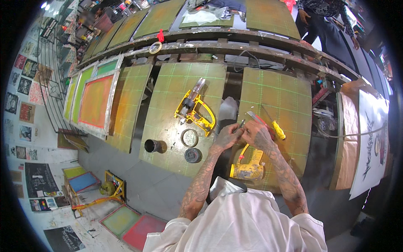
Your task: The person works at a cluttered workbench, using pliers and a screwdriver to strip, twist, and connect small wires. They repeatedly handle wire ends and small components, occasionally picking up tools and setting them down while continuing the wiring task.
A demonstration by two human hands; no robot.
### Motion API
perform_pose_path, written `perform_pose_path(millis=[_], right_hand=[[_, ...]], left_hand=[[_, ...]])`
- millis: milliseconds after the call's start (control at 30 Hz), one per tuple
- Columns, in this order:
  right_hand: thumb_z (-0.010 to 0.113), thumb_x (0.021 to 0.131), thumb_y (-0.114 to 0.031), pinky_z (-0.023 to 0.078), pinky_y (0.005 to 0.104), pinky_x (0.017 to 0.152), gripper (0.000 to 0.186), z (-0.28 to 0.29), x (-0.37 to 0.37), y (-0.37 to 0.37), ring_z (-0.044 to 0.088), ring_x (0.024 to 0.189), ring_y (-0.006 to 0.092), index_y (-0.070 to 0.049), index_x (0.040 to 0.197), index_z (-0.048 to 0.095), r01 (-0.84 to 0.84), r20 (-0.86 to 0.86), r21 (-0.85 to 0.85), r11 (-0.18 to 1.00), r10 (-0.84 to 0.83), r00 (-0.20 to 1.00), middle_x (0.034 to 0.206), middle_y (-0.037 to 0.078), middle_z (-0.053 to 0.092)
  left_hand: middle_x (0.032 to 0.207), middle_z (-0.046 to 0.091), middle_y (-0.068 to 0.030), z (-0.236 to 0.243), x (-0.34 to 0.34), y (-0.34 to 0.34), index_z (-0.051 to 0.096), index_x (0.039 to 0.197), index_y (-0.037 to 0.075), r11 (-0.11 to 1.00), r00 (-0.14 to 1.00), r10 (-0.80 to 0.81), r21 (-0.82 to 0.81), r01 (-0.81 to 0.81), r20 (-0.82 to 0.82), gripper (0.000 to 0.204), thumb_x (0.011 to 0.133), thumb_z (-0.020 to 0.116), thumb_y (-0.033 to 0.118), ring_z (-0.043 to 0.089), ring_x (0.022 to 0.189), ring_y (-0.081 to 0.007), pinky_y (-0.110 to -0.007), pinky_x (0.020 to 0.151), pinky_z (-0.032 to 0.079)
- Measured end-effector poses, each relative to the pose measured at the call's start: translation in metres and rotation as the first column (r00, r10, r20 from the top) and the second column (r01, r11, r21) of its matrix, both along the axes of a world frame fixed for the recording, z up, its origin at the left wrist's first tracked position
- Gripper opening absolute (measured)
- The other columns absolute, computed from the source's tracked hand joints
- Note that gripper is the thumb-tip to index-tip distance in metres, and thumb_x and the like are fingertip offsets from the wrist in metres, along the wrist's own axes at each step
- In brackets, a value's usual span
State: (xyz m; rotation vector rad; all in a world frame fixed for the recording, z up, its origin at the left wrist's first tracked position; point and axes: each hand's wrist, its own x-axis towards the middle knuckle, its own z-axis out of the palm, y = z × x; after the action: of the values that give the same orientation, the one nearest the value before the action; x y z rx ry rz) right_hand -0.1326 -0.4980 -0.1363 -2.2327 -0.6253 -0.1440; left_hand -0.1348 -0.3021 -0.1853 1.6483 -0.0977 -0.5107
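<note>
My left hand (pixel 227 136) and my right hand (pixel 257 134) meet over the gap between two greenish boards, fingers pinched together around a small dark piece (pixel 242 123) too small to name. Just beyond the right hand lies a tool with a pale blade and red handle (pixel 259 118); whether that hand touches it, I cannot tell. A yellow-handled screwdriver (pixel 278 130) rests to the right. Nearer me sits a yellow heat gun (pixel 247 168). On the left board is an opened yellow tool housing (pixel 195 110) with a metal nozzle, beside a dark ring (pixel 189 137), a black round part (pixel 193 155) and a black cup-like cylinder (pixel 152 145).
Framed printing screens (pixel 97 98) lean at the left. A dark rail (pixel 201 48) runs behind the boards, with a tape roll (pixel 155 48) on it. A printed white sheet (pixel 371 143) stands at the right. Another person (pixel 325 21) is at the far right.
</note>
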Motion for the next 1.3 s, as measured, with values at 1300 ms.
perform_pose_path(millis=[1300], right_hand=[[0.061, 0.100, -0.020, 0.059, 0.0446, 0.074, 0.017, 0.066, 0.064, 0.012, 0.072, 0.086, 0.0346, -0.005, 0.107, 0.063, -0.505, -0.261, -0.084, 0.859, 0.470, 0.843, 0.095, 0.015, 0.067]], left_hand=[[0.076, 0.053, 0.0046, 0.070, 0.032, 0.055, 0.062, 0.099, 0.008, 0.951, 0.911, -0.233, -0.275, 0.141, -0.341, 0.025, 0.110, 0.053, 0.028, 0.049, 0.069, -0.0061, -0.024, 0.061, 0.040]])
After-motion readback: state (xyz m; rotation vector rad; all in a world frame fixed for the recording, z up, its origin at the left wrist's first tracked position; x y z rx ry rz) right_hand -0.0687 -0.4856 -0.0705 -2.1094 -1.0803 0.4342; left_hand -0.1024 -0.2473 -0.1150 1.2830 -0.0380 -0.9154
